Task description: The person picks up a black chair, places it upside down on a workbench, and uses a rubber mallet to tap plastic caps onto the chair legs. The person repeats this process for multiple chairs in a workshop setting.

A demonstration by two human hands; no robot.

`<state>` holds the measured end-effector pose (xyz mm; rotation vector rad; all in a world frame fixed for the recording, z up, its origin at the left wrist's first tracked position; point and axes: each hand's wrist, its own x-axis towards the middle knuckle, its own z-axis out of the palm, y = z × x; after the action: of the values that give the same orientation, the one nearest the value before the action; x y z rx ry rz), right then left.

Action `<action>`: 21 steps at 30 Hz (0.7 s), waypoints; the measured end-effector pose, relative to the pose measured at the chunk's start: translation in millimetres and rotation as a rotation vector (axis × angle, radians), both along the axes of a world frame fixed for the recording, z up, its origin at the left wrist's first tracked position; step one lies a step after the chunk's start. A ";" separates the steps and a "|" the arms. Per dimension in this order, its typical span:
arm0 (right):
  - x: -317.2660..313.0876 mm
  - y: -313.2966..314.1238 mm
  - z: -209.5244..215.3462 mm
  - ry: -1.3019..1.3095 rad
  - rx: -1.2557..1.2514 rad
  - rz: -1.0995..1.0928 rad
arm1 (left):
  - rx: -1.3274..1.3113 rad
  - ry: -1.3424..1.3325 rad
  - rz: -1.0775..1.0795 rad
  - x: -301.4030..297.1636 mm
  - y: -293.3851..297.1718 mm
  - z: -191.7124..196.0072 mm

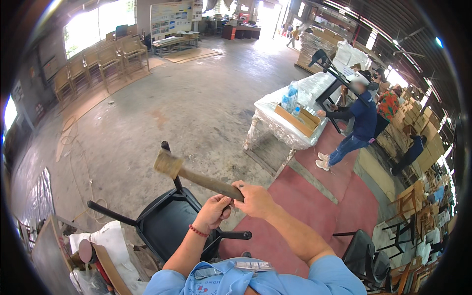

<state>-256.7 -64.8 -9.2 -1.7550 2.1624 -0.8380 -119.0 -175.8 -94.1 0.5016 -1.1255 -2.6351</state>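
Observation:
My right hand point(253, 199) grips the end of a wooden mallet's handle point(209, 183); its blurred wooden head point(167, 163) is raised up and to the left. My left hand point(214, 211) is closed just below, touching the handle's end and a black chair leg; which one it grips I cannot tell. A black chair point(169, 221) lies upturned under the mallet, one leg point(172, 167) pointing up behind the head and other legs sticking out left and right.
A plastic-covered table point(285, 125) with a wooden box and bottles stands ahead on the right; a person point(356, 128) leans on it. Wooden chairs point(105, 61) line the far left. Another black chair point(366, 255) sits lower right. Cloth and scraps point(105, 255) lie lower left.

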 end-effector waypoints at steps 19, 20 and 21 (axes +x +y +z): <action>-11.0 -47.8 -31.1 -0.027 -0.049 0.150 | -0.107 -0.019 0.377 32.6 -66.9 -24.2; -10.7 -49.4 -32.3 -0.092 -0.066 0.086 | -0.157 0.036 0.410 41.9 -89.0 -25.0; -10.6 -51.5 -33.0 -0.138 -0.083 0.017 | -0.200 -0.033 0.549 45.8 -110.0 -26.3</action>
<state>-267.4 -116.3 -42.2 -1.6969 2.0487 -1.0260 -73.2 -285.9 -120.4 0.6971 -1.0601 -2.0295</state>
